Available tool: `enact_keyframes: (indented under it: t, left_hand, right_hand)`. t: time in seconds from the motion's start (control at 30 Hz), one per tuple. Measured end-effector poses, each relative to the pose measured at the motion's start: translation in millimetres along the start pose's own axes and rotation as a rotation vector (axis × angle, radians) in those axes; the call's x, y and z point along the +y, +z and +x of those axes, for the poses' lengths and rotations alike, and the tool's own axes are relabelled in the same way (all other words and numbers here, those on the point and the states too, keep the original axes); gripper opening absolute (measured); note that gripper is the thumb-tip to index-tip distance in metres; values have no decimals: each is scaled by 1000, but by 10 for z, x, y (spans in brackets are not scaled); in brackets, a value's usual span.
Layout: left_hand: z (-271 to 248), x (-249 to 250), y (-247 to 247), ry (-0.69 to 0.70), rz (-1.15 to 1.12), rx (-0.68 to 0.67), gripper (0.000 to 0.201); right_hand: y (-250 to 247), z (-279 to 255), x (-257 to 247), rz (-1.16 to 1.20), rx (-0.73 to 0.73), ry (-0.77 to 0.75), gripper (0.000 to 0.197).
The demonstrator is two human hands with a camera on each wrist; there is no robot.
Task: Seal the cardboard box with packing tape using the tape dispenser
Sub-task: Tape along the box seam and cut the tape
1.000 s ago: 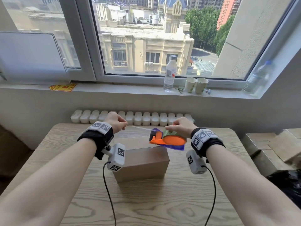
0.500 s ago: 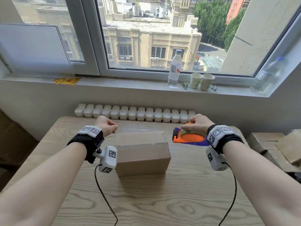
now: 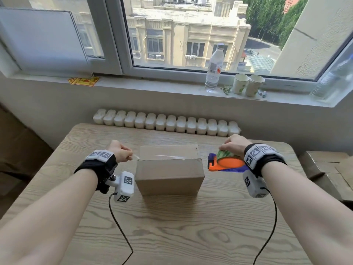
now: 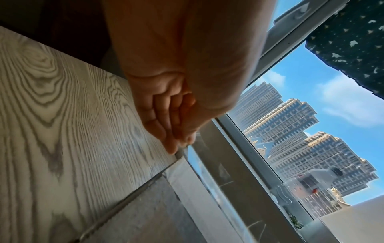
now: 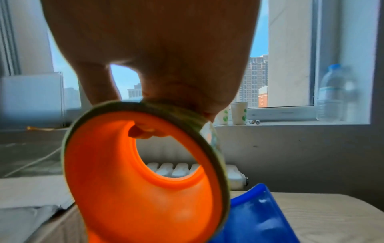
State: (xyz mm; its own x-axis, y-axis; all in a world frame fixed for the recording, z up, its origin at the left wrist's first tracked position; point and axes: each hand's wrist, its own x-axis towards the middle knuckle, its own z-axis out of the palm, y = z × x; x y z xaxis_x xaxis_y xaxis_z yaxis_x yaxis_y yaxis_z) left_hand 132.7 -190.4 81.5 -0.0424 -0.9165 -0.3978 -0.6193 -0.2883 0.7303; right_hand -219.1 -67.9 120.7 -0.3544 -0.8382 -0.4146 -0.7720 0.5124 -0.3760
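Hands (two) flank one box [image 3: 169, 170]: left [image 3: 120, 153] pinches tape [image 3: 164, 156], right [image 3: 234, 144] clasps one dispenser [image 3: 226, 163]

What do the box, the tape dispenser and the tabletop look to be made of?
Box: plain brown cardboard, matte, with sharp folded edges. Tape dispenser: glossy moulded plastic, orange with a blue part; light glows through the orange in the right wrist view. Tabletop: pale wood-grain surface, perhaps laminate rather than solid wood.

tape dispenser [image 5: 145, 189] blurred and cut off below, right fingertips hidden
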Motion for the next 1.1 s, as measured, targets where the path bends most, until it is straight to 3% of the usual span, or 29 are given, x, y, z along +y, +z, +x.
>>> enact_keyframes:
  t: [0.17,0.33,0.8,1.1]
  left_hand:
    - [27,-139,34,-10,-41,6,24]
    - [97,-288,42,11,-8,26,8]
    - [379,-516,170,-12,24,37,26]
    - [411,-583,333,-27,23,19,25]
  right_hand:
    - [95,131,-48,-86,-39,23,34]
    - [193,235,-73,-120,-44,13,41]
    - [419,464,-92,-224,-20,14,53]
    - [560,535,-68,-234,4,26,54]
